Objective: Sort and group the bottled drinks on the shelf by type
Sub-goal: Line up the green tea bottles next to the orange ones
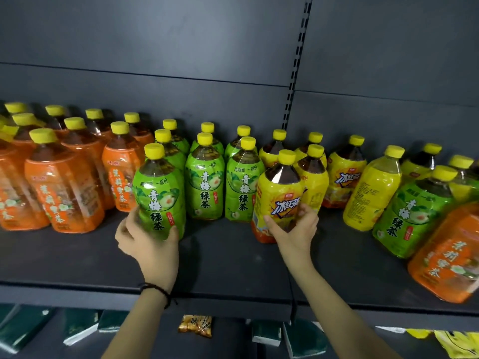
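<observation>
My left hand (147,239) grips the lower part of a green-labelled tea bottle (159,193) standing at the front of the green group (204,180). My right hand (293,229) holds a yellow-labelled iced tea bottle (278,195), tilted slightly left, in front of the yellow group (342,174). Orange-labelled bottles (62,182) fill the left of the dark shelf (225,257). At the right stand a yellow bottle (370,193), a lone green bottle (412,213) and a leaning orange bottle (448,257). All have yellow caps.
A slotted upright (295,63) divides the dark back panel. Below the shelf's front edge (233,299) lie dark green packs (80,327), a small orange snack packet (197,325) and yellow bags (456,343) at the lower right.
</observation>
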